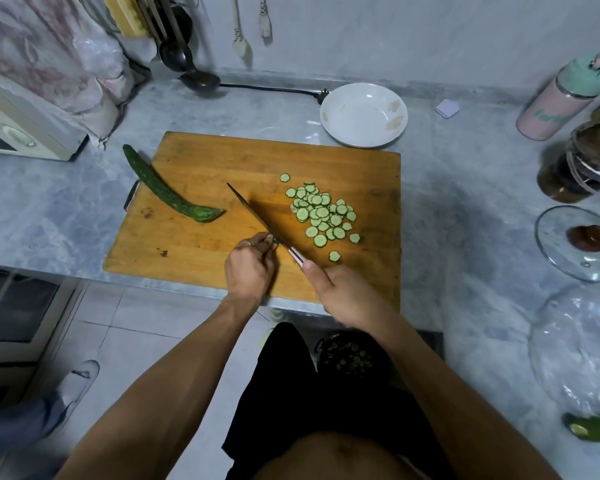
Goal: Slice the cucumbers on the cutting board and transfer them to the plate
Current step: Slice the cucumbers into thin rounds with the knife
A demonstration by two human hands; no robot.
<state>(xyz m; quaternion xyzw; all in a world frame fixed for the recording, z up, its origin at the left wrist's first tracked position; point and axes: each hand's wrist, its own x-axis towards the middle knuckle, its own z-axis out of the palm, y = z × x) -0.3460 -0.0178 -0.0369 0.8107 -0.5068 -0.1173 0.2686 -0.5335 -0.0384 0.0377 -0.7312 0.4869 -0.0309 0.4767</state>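
- The right hand (340, 292) is curled round the handle of a long thin metal knife (257, 216). The blade lies slanting over the board.
- The left hand (248, 268) pinches a tiny green end piece of cucumber (276, 240) with its fingertips, right against the blade. It is almost all cut up, so the fingers are very close to the sharp edge.
- Just to the right of the knife is a pile of thin round green cucumber slices (323, 213). They look wet, light and floppy, so they may slip or stick. I think scooping them up with the flat of the blade would work best.
- One whole long dark green cucumber (167, 190) lies on the left edge of the brown wooden cutting board (222, 161), partly hanging off. It looks firm and bumpy; hold it round the middle.
- The white round plate (362, 133) sits on the grey marble desk (465, 188), just behind the board's far right corner, with no slices in it yet.
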